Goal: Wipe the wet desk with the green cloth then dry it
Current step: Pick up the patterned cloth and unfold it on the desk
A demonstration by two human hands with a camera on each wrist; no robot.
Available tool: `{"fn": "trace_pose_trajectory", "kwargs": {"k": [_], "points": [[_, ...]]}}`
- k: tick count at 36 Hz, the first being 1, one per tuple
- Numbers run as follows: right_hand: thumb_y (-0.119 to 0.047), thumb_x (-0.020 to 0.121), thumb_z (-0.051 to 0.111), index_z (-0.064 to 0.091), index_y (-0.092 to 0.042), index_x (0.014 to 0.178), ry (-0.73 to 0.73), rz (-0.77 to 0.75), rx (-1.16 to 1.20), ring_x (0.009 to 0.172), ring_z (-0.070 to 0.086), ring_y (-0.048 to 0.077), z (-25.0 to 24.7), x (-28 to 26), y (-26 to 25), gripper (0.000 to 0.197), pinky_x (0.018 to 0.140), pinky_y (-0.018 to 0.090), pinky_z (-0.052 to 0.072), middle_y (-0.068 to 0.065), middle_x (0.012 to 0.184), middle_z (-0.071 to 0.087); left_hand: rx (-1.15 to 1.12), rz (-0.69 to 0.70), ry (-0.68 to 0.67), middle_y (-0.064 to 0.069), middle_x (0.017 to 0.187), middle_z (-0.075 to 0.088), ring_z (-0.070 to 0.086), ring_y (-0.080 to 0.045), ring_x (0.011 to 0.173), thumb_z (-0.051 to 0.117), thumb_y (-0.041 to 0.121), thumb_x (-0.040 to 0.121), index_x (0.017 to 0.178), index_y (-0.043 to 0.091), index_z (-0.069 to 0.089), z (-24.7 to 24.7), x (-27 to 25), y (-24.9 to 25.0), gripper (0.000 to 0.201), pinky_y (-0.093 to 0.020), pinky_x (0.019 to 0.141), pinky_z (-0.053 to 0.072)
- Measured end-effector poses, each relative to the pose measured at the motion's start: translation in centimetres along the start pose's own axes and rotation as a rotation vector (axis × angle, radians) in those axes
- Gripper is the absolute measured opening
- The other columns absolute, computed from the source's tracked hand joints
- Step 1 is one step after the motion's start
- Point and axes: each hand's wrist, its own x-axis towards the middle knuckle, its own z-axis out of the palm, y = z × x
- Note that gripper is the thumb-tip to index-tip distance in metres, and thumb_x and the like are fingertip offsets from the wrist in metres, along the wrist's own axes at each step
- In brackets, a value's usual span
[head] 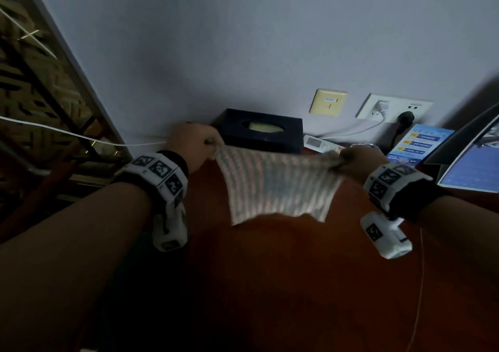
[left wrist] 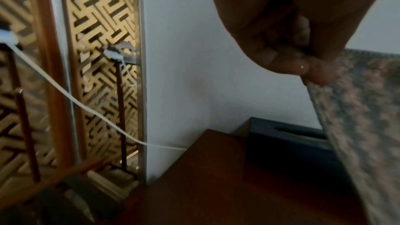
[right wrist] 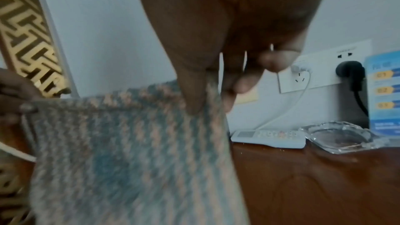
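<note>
A striped green and pale cloth (head: 275, 184) hangs spread out above the dark brown desk (head: 297, 284). My left hand (head: 197, 141) pinches its top left corner and my right hand (head: 359, 160) pinches its top right corner. In the left wrist view the fingertips (left wrist: 311, 69) clamp the cloth (left wrist: 359, 117) edge. In the right wrist view my thumb (right wrist: 192, 95) presses on the cloth (right wrist: 129, 151), which fills the lower left; the left hand (right wrist: 13, 91) shows at the far edge. The cloth's lower edge hangs free over the desk (right wrist: 314, 186).
A dark tissue box (head: 262, 133) stands against the wall behind the cloth. A white remote (right wrist: 268, 139) and a glass ashtray (right wrist: 344, 138) lie at the back right, with wall sockets (head: 394, 107) and plugged cables above. A blue card (head: 418, 143) and laptop (head: 469, 168) are right. A white cable (left wrist: 86, 107) crosses left.
</note>
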Motion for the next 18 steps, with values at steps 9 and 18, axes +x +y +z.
{"fn": "trace_pose_trajectory", "kwargs": {"k": [9,18], "points": [[-0.021,0.084,0.067,0.072,-0.008,0.099,0.221,0.018,0.205,0.098,0.063,0.028,2.8,0.4,0.6,0.020,0.077,0.026,0.039,0.013,0.099,0.070,0.015,0.028,0.027,-0.009,0.099,0.071,0.061,-0.018,0.089,0.064,0.010,0.087,0.093,0.006,0.074,2.5,-0.5,-0.9,0.013,-0.010,0.074,0.033],[-0.021,0.094,0.055,0.068,-0.021,0.116,-0.269,-0.006,-0.037,0.106,0.062,0.019,11.8,-2.7,2.1,0.026,0.074,0.018,0.037,0.005,0.118,0.067,0.277,-0.158,-0.551,-0.014,0.118,0.062,0.056,-0.027,0.111,0.034,0.027,0.103,0.112,0.004,0.062,8.9,-6.5,-4.6,0.038,-0.030,0.095,0.037]]}}
